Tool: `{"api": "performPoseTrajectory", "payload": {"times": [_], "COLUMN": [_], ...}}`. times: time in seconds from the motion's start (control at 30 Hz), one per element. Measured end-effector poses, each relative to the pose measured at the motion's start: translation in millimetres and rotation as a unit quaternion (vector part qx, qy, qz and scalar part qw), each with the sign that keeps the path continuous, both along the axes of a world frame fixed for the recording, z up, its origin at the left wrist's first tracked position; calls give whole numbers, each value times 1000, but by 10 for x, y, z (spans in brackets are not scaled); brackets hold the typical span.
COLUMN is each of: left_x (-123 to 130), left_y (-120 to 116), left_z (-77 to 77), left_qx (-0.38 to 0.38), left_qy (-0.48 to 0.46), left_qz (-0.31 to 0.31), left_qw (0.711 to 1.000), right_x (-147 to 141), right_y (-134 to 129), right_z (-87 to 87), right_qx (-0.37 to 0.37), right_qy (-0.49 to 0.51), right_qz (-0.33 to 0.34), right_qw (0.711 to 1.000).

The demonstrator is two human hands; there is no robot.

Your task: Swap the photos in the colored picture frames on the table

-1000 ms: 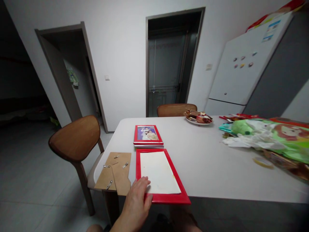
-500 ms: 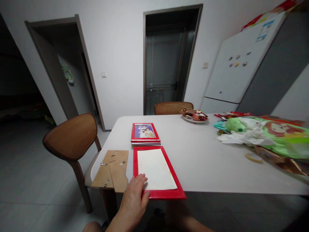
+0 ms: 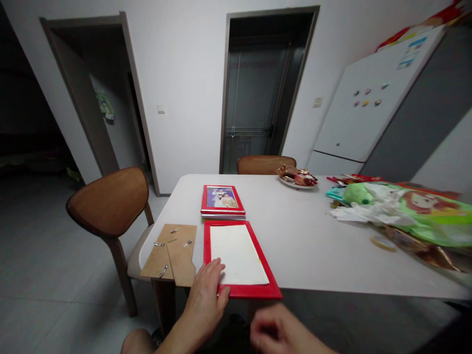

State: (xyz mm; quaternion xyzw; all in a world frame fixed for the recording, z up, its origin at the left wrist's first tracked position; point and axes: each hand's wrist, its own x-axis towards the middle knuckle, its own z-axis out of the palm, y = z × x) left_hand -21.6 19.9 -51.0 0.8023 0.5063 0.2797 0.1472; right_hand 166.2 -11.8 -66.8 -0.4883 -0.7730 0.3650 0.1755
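Note:
A red picture frame point(image 3: 273, 282) lies at the table's near edge, its near side jutting slightly over. Inside its border is a white sheet point(image 3: 238, 255). My left hand point(image 3: 208, 290) holds the frame's near left corner, fingers over the border and sheet, thumb at the near rim. Below the table edge, my right hand point(image 3: 275, 327) is slightly blurred, with its fingers curled in; I see nothing in it. Left of the frame lies a brown backing board point(image 3: 157, 265) with metal clips and a stand flap. Just beyond, a red-framed photo point(image 3: 221, 197) rests on a small stack.
A plate point(image 3: 298, 185) with wrapped items stands at the back of the white table point(image 3: 302, 246). Green packaging point(image 3: 435, 221), white tissue and a roll of tape point(image 3: 383, 243) lie at right. Wooden chairs stand at left point(image 3: 110, 206) and behind point(image 3: 266, 164).
My right hand has come up into view below the table edge, where mainly the forearm showed before. My left hand stays on the red picture frame. The view has shifted slightly.

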Motion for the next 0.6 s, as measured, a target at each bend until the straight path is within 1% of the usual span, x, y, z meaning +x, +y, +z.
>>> {"api": "performPoseTrajectory", "payload": {"times": [0.03,0.07,0.1,0.13,0.17,0.2,0.27,0.33,0.43,0.53,0.6], "left_x": [9,18,25,32,37,42,53,67,88,94,88], "left_y": [7,17,29,43,58,74,103,125,136,132,128], "left_z": [14,33,54,75,95,111,122,104,46,-3,-23], "left_qx": [-1,-4,-8,-12,-16,-20,-26,-29,-24,-18,-18], "left_qy": [5,12,20,28,36,41,43,33,9,-13,-24], "left_qz": [3,6,10,13,16,19,21,16,3,4,2], "left_qw": [1000,1000,1000,999,999,999,999,999,1000,1000,1000], "right_x": [49,99,145,182,206,217,206,177,146,130,120], "right_y": [97,222,361,498,622,725,855,909,951,1023,1077], "right_z": [212,384,504,569,581,553,429,308,241,247,240], "right_qx": [49,108,161,198,210,212,204,200,181,96,65], "right_qy": [5,3,-21,-62,-104,-140,-190,-200,-161,-88,-55], "right_qz": [-61,-126,-178,-207,-215,-208,-199,-216,-256,-268,-267], "right_qw": [997,986,970,956,948,945,940,935,936,955,960]}}
